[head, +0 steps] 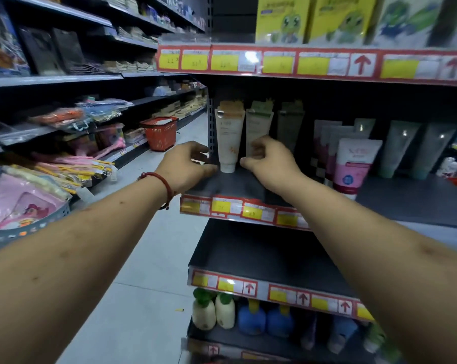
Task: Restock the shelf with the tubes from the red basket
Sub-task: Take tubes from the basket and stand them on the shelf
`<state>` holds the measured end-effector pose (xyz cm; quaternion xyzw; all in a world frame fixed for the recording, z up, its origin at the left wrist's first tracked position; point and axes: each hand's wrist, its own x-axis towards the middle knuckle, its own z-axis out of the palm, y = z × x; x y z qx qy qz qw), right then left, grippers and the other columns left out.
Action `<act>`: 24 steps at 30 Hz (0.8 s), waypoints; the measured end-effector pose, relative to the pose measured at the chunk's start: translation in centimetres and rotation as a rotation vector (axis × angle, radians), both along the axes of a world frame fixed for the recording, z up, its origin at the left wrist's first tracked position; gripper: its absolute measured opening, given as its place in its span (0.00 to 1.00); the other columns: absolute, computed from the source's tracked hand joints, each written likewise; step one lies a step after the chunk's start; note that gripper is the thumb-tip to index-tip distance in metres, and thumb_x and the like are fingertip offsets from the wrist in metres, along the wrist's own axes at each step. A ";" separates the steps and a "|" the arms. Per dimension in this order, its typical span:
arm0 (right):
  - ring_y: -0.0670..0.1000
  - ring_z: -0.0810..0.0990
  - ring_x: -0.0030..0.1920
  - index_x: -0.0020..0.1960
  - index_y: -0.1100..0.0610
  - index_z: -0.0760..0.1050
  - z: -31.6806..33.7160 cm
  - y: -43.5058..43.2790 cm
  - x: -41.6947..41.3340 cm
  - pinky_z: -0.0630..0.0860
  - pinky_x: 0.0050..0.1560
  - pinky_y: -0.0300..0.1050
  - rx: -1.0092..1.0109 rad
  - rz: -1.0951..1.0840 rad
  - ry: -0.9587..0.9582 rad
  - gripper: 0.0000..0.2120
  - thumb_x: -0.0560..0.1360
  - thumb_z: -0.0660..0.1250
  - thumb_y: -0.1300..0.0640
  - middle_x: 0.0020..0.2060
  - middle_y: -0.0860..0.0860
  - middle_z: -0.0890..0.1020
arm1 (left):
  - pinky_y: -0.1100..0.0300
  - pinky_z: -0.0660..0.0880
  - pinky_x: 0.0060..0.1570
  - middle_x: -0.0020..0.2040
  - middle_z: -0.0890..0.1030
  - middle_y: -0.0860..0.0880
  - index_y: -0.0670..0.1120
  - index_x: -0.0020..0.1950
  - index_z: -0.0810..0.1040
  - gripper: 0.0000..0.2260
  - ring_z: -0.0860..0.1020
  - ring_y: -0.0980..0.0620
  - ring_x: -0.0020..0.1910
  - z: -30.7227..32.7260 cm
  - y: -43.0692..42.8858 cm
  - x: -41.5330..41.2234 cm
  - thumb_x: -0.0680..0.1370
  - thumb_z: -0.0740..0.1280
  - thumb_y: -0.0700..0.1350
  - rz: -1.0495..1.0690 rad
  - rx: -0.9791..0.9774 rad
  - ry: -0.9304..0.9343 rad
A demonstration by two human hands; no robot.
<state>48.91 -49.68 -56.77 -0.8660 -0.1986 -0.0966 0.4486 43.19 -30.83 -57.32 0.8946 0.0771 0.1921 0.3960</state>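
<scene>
A white tube with an orange top (228,137) stands cap-down at the left end of the dark middle shelf (232,186). Right beside it stands a white tube with a green top (259,122), then a darker tube (290,127). My left hand (188,166) hovers left of the orange-topped tube, fingers apart, thumb tip close to its cap, holding nothing. My right hand (270,160) has its fingers curled around the lower part of the green-topped tube, hiding its cap. The red basket (160,132) sits on the floor further down the aisle; its contents are not visible.
More tubes, one pink and white (353,166), stand to the right on the same shelf. The shelf below (248,256) is bare, and bottles (214,311) fill the one under it. Yellow boxes (282,19) sit on top. Packed shelves (64,132) line the aisle's left side.
</scene>
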 end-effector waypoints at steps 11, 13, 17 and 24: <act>0.54 0.75 0.66 0.72 0.52 0.69 -4.6 -9.1 -13.6 0.73 0.66 0.52 -0.392 0.101 -0.167 0.27 0.75 0.71 0.50 0.67 0.53 0.76 | 0.56 0.74 0.61 0.64 0.79 0.50 0.48 0.69 0.75 0.26 0.77 0.50 0.61 -4.2 -8.4 -12.0 0.73 0.75 0.53 -0.111 0.321 0.040; 0.55 0.74 0.68 0.72 0.53 0.68 -6.9 -10.6 -15.3 0.72 0.67 0.52 -0.449 0.126 -0.154 0.27 0.76 0.71 0.50 0.68 0.53 0.75 | 0.57 0.74 0.61 0.64 0.79 0.49 0.47 0.69 0.75 0.25 0.77 0.49 0.62 -6.3 -10.3 -13.4 0.74 0.75 0.51 -0.140 0.368 0.053; 0.56 0.74 0.66 0.74 0.53 0.66 -12.1 -13.4 -18.1 0.73 0.66 0.54 -0.495 0.155 -0.084 0.29 0.76 0.71 0.49 0.68 0.54 0.73 | 0.54 0.73 0.64 0.67 0.78 0.47 0.47 0.71 0.73 0.27 0.76 0.47 0.66 -11.4 -13.3 -15.7 0.74 0.74 0.52 -0.165 0.459 0.114; 0.58 0.74 0.64 0.70 0.56 0.68 -22.2 -17.0 -22.1 0.73 0.63 0.57 -0.524 0.175 0.079 0.26 0.76 0.70 0.49 0.65 0.56 0.74 | 0.50 0.78 0.56 0.58 0.81 0.49 0.50 0.64 0.77 0.23 0.80 0.47 0.56 -21.5 -16.9 -19.1 0.71 0.73 0.55 -0.215 0.417 0.236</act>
